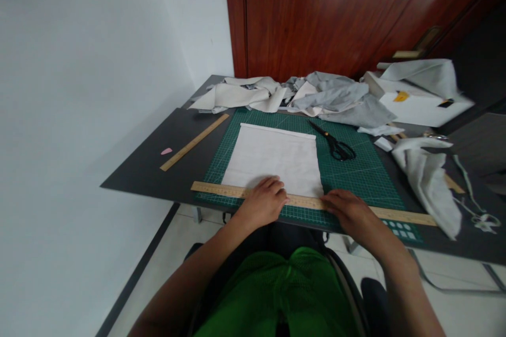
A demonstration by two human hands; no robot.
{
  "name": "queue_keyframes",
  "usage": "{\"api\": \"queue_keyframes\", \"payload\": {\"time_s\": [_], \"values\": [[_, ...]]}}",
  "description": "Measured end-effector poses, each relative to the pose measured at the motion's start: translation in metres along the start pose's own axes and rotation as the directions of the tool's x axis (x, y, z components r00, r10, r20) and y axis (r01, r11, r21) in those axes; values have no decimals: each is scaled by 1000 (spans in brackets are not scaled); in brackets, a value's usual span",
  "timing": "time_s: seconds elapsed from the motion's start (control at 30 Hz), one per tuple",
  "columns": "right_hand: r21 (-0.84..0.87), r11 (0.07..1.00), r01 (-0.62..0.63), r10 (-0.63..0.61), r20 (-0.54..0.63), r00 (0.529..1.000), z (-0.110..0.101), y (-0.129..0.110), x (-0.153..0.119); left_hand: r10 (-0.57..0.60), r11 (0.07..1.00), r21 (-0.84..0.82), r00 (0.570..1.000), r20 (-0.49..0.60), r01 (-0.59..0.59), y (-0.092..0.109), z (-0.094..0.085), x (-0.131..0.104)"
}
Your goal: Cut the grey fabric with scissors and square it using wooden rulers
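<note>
A piece of white fabric [276, 158] lies flat on a green cutting mat [367, 174], its far edge showing a narrow folded strip. Along its near edge runs a long wooden ruler [221, 188], parallel to the table's front. My left hand [265, 201] is closed over the middle of this ruler, fingers curled and touching the fabric side. Farther right, my right hand [351, 213] grips the ruler beside the fabric's near right corner, its fingertips together. Whether it also pinches the fabric is hidden. Black scissors [336, 145] rest on the mat right of the fabric.
A second wooden ruler [194, 142] and a pink piece of chalk [166, 151] lie on the dark table [138, 168] at left. Crumpled cloth [245, 93] lines the back. A white box [419, 102], more fabric [429, 176] and cord [484, 221] occupy the right.
</note>
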State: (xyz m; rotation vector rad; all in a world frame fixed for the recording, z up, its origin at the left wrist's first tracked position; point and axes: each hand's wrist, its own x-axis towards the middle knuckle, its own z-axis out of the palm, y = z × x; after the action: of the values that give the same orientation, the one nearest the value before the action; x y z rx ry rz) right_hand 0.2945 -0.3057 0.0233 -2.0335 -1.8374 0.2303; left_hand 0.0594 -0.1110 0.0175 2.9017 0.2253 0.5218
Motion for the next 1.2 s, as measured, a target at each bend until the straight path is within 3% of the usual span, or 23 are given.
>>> {"api": "queue_keyframes", "payload": {"time_s": [0.33, 0.57, 0.8, 0.97, 1.2], "values": [[18, 999, 27, -26, -94, 995, 17, 24, -7, -6, 999, 36, 1000, 16, 6, 5, -5, 0], [9, 998, 62, -62, -45, 997, 19, 43, -12, -11, 997, 77, 1000, 21, 10, 7, -4, -1], [-124, 992, -26, 28, 12, 1000, 9, 90, -43, 1, 994, 108, 1000, 19, -4, 8, -3, -2], [-111, 993, 33, -38, -46, 998, 18, 115, -53, 6, 999, 51, 1000, 3, -6, 5, -1, -2], [-141, 976, 165, -173, -46, 984, 17, 114, -48, -6, 995, 100, 1000, 17, 4, 6, -1, -2]]}}
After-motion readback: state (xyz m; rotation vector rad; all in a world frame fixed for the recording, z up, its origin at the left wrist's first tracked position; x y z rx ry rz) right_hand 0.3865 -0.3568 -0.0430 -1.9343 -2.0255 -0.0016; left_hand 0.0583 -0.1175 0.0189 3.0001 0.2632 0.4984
